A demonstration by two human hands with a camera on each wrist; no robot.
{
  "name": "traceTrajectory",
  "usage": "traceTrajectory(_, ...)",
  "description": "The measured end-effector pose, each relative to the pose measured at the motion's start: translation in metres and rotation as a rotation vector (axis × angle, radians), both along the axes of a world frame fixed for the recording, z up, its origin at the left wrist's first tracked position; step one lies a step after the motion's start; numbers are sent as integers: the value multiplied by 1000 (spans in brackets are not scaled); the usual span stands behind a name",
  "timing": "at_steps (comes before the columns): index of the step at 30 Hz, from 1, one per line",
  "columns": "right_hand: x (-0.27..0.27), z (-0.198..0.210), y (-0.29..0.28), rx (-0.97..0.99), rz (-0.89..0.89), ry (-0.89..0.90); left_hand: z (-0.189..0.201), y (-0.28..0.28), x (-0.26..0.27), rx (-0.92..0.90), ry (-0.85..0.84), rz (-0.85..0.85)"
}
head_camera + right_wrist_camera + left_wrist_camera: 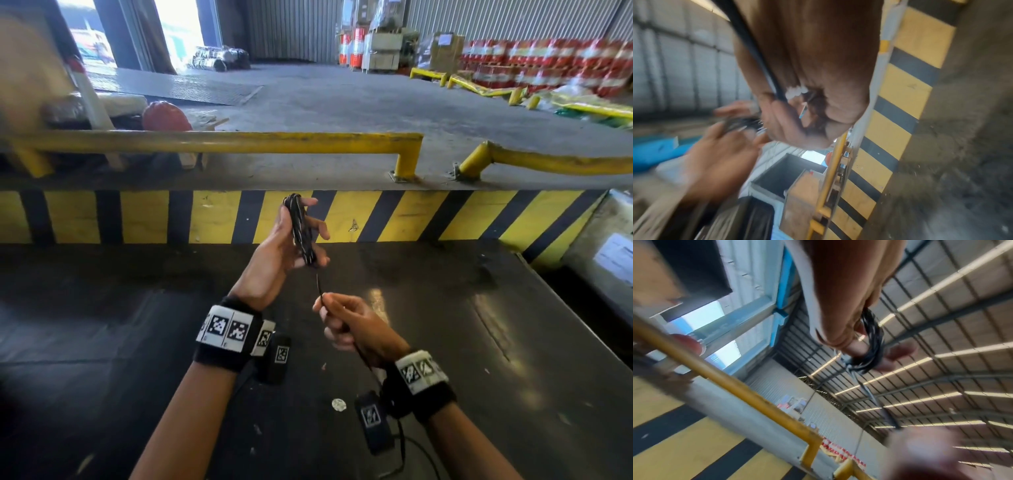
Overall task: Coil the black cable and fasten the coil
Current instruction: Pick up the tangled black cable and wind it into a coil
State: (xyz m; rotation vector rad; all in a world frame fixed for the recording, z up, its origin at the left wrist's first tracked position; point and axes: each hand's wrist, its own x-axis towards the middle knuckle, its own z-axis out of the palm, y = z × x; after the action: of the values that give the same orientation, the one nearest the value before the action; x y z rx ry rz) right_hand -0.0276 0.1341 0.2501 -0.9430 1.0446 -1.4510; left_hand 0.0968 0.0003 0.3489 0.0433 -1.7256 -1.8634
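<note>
A long, narrow coil of black cable [301, 229] stands upright in my left hand [291, 236], wound over the palm and held by thumb and fingers. In the left wrist view the same coil [872, 344] loops round the fingers. One loose strand [319, 286] drops from the coil's lower end to my right hand [342, 322], just below, which grips it between thumb and curled fingers. The strand [754, 53] passes through the right fist and runs back along the wrist. A small white piece [795, 92] shows inside that fist; what it is I cannot tell.
Under both hands lies a dark, glossy table [479, 342] with a small pale disc [338, 404] near my right wrist. A yellow-and-black striped kerb [394, 216] and a yellow rail [239, 142] run across behind it. Stacked red goods [548, 65] stand far right.
</note>
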Motion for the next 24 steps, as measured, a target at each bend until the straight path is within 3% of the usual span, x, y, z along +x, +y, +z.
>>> traceTrajectory(5,28,18,29,61,-35,168,-23,-30,-18,-167,-202,231)
traceTrajectory(9,23,48,51,105,61,298,-57,-41,-21,-380,-417,388)
traceTrajectory(14,-4,99,53,31,-45,579,-84,-17,-15,-572,-693,287)
traceTrajectory(16,-21,118,46,-16,-140,650,-88,-5,-10,-509,-675,182)
traceTrajectory(19,-45,133,25,-93,-270,740,-87,16,0,-274,-493,-12)
traceTrajectory(22,-66,120,-5,-131,-366,830,-70,43,7,-231,-416,-150)
traceTrajectory(24,-73,98,-22,-109,-338,833,-60,54,10,-223,-356,-187)
